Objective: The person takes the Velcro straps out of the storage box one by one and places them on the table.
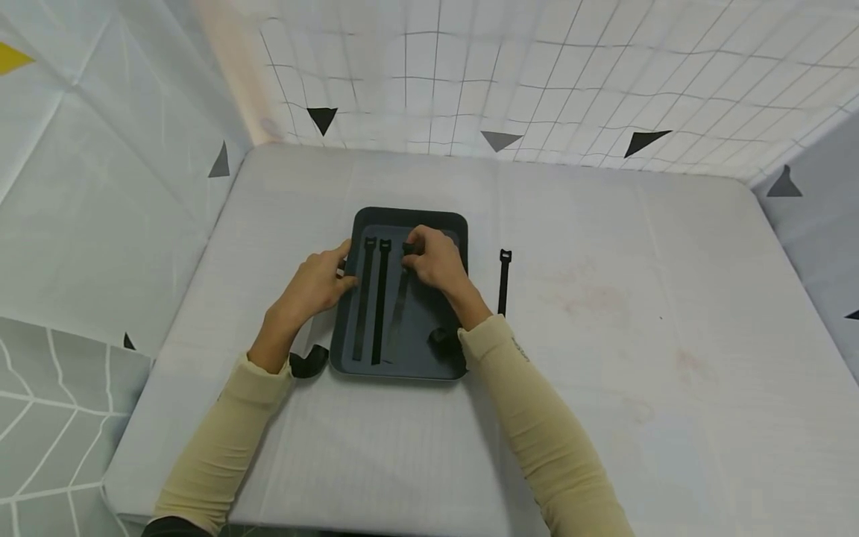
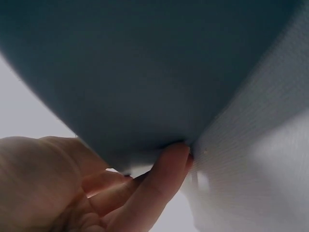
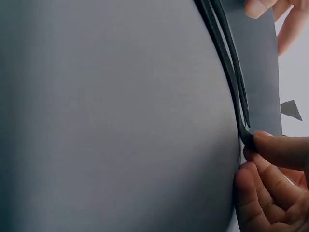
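Note:
A dark grey rectangular tray (image 1: 429,369) stands on the table, with two black hook-and-loop cable ties (image 1: 380,298) lying lengthwise near its left side. My left hand (image 1: 314,282) grips the tray's left wall, thumb at the rim and fingers outside; the left wrist view shows the fingertips against the tray's outer side (image 2: 145,87). Over the tray's upper middle, my right hand (image 1: 436,259) pinches the head end of a third cable tie (image 1: 399,309) between thumb and fingers. In the right wrist view, that tie (image 3: 247,139) bends up from the tray floor into the pinch.
Another black cable tie (image 1: 505,282) lies on the white-covered table (image 1: 637,388) to the right of the tray. Black curved pieces show by the left wrist (image 1: 309,362) and the right wrist (image 1: 441,339). White sheeting (image 1: 570,74) with grid lines rises behind the table.

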A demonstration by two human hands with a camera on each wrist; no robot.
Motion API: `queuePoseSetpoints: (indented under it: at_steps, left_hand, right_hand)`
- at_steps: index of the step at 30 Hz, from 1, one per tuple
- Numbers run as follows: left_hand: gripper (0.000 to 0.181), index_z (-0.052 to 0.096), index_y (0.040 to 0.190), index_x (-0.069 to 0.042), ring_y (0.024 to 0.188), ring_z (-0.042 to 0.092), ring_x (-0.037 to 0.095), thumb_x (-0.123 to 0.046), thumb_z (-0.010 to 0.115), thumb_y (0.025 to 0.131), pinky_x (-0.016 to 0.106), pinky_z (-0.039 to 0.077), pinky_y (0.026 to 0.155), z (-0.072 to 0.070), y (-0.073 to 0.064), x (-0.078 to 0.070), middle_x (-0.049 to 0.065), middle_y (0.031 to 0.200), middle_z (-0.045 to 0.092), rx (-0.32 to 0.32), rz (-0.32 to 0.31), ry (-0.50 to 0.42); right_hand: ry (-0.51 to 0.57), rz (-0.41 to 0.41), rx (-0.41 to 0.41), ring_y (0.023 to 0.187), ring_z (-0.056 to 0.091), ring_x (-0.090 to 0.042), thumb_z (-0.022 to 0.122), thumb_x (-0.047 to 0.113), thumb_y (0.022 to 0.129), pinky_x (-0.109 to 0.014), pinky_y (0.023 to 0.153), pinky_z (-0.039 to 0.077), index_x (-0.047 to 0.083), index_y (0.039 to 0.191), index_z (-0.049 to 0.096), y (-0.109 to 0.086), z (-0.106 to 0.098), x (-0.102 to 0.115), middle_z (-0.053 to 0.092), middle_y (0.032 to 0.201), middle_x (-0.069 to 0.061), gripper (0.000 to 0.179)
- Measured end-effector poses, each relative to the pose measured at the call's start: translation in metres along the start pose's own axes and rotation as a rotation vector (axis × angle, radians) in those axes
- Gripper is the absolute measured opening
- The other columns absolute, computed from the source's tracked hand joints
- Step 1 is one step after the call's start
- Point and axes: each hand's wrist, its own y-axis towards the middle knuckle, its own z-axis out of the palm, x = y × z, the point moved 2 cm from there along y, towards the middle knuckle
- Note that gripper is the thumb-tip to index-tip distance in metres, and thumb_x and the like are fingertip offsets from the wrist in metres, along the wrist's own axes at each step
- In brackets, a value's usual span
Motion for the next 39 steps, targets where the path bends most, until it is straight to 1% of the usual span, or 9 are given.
queuePoseSetpoints:
  at_steps: [8, 15, 19, 22, 25, 28, 32, 36, 39]
  left_hand:
    - [0.067, 0.032, 0.153, -0.001, 0.111, 0.061, 0.041, -0.004, 0.065, 0.095, 0.051, 0.050, 0.087, 0.000, -0.001, -0.001, 0.028, 0.124, 0.061, -0.004, -0.002, -0.001]
    - [0.069, 0.029, 0.154, -0.001, 0.110, 0.061, 0.041, -0.005, 0.065, 0.095, 0.051, 0.050, 0.086, 0.000, -0.001, 0.000, 0.028, 0.124, 0.061, 0.003, -0.006, -0.003]
    - [0.070, 0.027, 0.155, -0.001, 0.111, 0.061, 0.041, -0.006, 0.064, 0.096, 0.051, 0.050, 0.087, 0.000, -0.001, 0.000, 0.029, 0.125, 0.060, 0.009, -0.014, -0.003]
    - [0.070, 0.026, 0.155, 0.000, 0.111, 0.060, 0.042, -0.005, 0.064, 0.096, 0.051, 0.050, 0.087, 0.000, -0.001, 0.001, 0.029, 0.125, 0.060, 0.010, -0.009, 0.000]
    - [0.069, 0.027, 0.154, 0.001, 0.111, 0.060, 0.042, -0.005, 0.064, 0.096, 0.051, 0.050, 0.088, 0.000, -0.001, 0.001, 0.030, 0.125, 0.060, 0.013, -0.005, 0.001]
    - [0.067, 0.029, 0.153, 0.001, 0.111, 0.060, 0.043, -0.005, 0.063, 0.096, 0.052, 0.049, 0.088, 0.000, -0.001, 0.000, 0.030, 0.124, 0.060, 0.011, 0.001, 0.001]
    - [0.065, 0.032, 0.152, 0.000, 0.110, 0.061, 0.042, -0.004, 0.064, 0.096, 0.052, 0.050, 0.087, -0.001, -0.002, -0.001, 0.029, 0.123, 0.061, -0.002, 0.007, 0.004]
    - [0.063, 0.034, 0.151, -0.001, 0.109, 0.061, 0.042, -0.005, 0.065, 0.095, 0.052, 0.050, 0.085, -0.001, -0.002, -0.001, 0.028, 0.123, 0.062, -0.004, 0.006, 0.010]
    - [0.063, 0.035, 0.151, -0.002, 0.110, 0.061, 0.041, -0.006, 0.065, 0.096, 0.051, 0.050, 0.086, -0.001, -0.002, -0.001, 0.027, 0.124, 0.061, -0.002, 0.002, 0.011]
  right_hand:
    - [0.110, -0.037, -0.019, 0.072, 0.065, -0.024, 0.066, 0.005, 0.094, -0.036, 0.066, 0.050, 0.001, 0.136, 0.055, -0.004, -0.001, 0.000, 0.068, 0.091, -0.012, 0.043]
    - [0.249, -0.023, -0.010, 0.071, 0.069, -0.027, 0.061, 0.000, 0.096, -0.033, 0.065, 0.056, -0.001, 0.150, 0.036, -0.006, -0.001, 0.001, 0.060, 0.098, -0.016, 0.059]
    - [0.303, -0.015, -0.017, 0.071, 0.068, -0.029, 0.059, -0.001, 0.097, -0.032, 0.063, 0.056, -0.003, 0.145, 0.039, -0.008, 0.000, 0.003, 0.058, 0.097, -0.017, 0.052]
    - [0.349, -0.012, -0.038, 0.072, 0.067, -0.030, 0.059, -0.002, 0.097, -0.032, 0.061, 0.057, -0.006, 0.136, 0.045, -0.010, 0.001, 0.005, 0.060, 0.095, -0.018, 0.042]
    - [0.417, -0.012, -0.049, 0.075, 0.067, -0.032, 0.060, -0.003, 0.096, -0.033, 0.061, 0.057, -0.007, 0.133, 0.048, -0.011, 0.000, 0.005, 0.063, 0.094, -0.019, 0.040]
    - [0.448, -0.028, -0.048, 0.077, 0.066, -0.032, 0.059, -0.004, 0.096, -0.034, 0.063, 0.057, -0.006, 0.137, 0.048, -0.012, 0.000, 0.005, 0.063, 0.094, -0.018, 0.042]
    - [0.430, -0.039, -0.047, 0.078, 0.064, -0.031, 0.057, -0.002, 0.098, -0.034, 0.064, 0.057, -0.003, 0.146, 0.042, -0.014, 0.000, 0.006, 0.061, 0.096, -0.017, 0.050]
    - [0.456, 0.001, -0.056, 0.080, 0.063, -0.032, 0.058, -0.002, 0.098, -0.034, 0.064, 0.057, -0.003, 0.149, 0.035, -0.015, 0.000, 0.006, 0.062, 0.102, -0.019, 0.056]
    - [0.503, 0.046, -0.073, 0.082, 0.064, -0.032, 0.059, -0.002, 0.097, -0.035, 0.064, 0.058, -0.005, 0.145, 0.038, -0.015, 0.000, 0.006, 0.063, 0.104, -0.020, 0.052]
